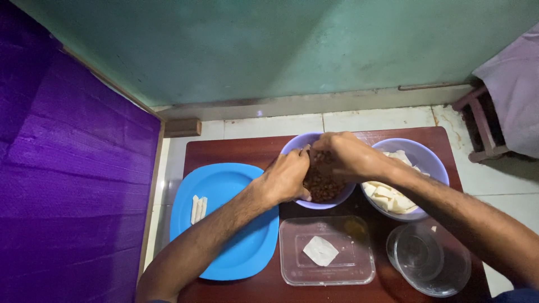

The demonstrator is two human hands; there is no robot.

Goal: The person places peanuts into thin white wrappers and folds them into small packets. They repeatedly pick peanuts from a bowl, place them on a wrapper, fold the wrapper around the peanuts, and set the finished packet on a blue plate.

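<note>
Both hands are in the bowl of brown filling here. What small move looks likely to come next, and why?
Probably lifting a pinch of filling toward the white square in the clear tray. Both the left hand and the right hand are gathered over the brown filling in the lavender bowl, the square lies bare, and rolled pieces sit on the blue plate.

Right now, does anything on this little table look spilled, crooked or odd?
Nothing looks spilled. The blue plate juts past the table's left edge. Both hands, left hand and right hand, work in the bowl of brown filling.
</note>
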